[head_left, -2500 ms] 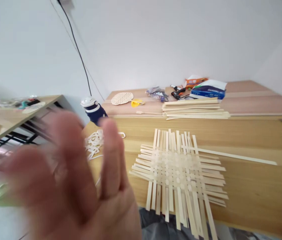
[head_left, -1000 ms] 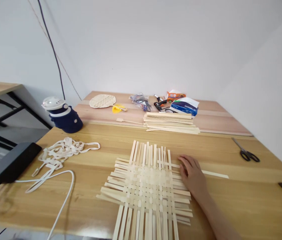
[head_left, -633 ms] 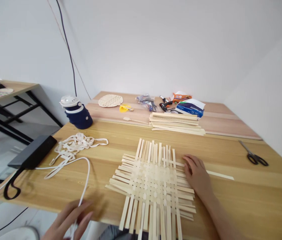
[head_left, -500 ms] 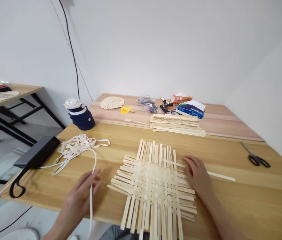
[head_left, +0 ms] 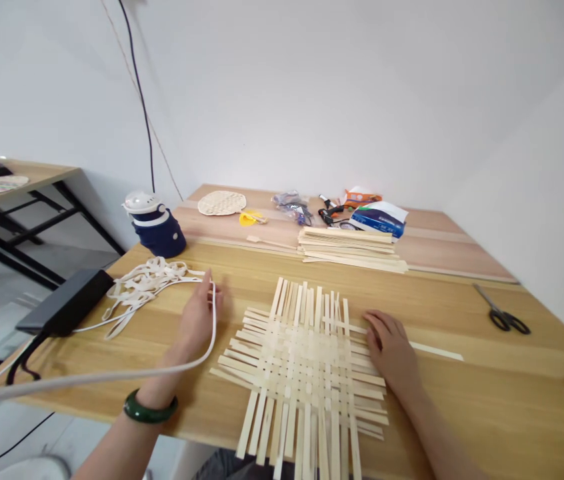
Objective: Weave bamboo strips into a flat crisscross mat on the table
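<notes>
My left hand (head_left: 199, 323), with a dark green bangle (head_left: 149, 408) at the wrist, is beyond the table's near edge, left of the weave. Its partly blurred fingers are closed around a white cable (head_left: 112, 375), which bends sharply at the fingertips and sweeps down to the left. A square mat of pale woven strips (head_left: 307, 357) lies in front of me, loose ends sticking out on all sides. My right hand (head_left: 392, 347) rests at its right edge, fingers curled over one thin pale strip (head_left: 437, 350) that runs into the weave and out past the hand.
Tangled white tape (head_left: 147, 287) and a black box-shaped adapter (head_left: 69, 307) lie left. A blue jug (head_left: 159, 230) stands behind them. Further back are a strip bundle (head_left: 349, 250), tissue pack (head_left: 379, 220), glue gun (head_left: 331, 213) and woven fan (head_left: 222, 203). Scissors (head_left: 502, 313) lie right.
My left hand has moved forward and slightly right, drawing the white cable into a bend away from me. The right hand and the woven mat stay almost as they were.
</notes>
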{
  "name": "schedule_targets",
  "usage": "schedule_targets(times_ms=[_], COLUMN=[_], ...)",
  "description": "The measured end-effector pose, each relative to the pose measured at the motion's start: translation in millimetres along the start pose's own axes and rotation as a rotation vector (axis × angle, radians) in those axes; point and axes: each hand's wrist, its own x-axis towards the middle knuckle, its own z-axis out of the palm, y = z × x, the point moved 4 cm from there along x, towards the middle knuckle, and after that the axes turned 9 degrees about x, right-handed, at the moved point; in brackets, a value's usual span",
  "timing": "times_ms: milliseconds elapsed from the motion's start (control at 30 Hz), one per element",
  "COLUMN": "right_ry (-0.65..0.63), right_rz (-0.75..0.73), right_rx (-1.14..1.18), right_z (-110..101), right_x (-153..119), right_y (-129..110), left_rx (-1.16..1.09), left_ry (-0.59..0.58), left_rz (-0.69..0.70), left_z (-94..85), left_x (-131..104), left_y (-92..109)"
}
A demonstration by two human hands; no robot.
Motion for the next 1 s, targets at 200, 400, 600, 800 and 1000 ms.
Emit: schedule_targets(times_ms=[200,400,600,800,1000], right_ry=[-0.013,-0.023,-0.007,0.004,0.018], right_rz=[0.005,0.034,0.009,-0.027,-0.081], right_rx=[-0.006,-0.008,-0.016,-0.029,-0.051], right_z=[-2,-3,-3,-2,-1], right_x=[2,1,2,2,2], right_y=[-5,-7,-7,-5,-3], left_rx=[-0.109,0.272,-0.121,0.202,0.189], left_ry=[-0.011,-0.085,-0.519,-0.313,0.167], left_rz=[-0.239,-0.283,0.07,-0.096,0.194], left_z=[-9.3,-33.4,-41.3,-59.4,-62.0], left_x=[-35,-69,-101,-94,-61], left_y=[-13,-8,36,21,26])
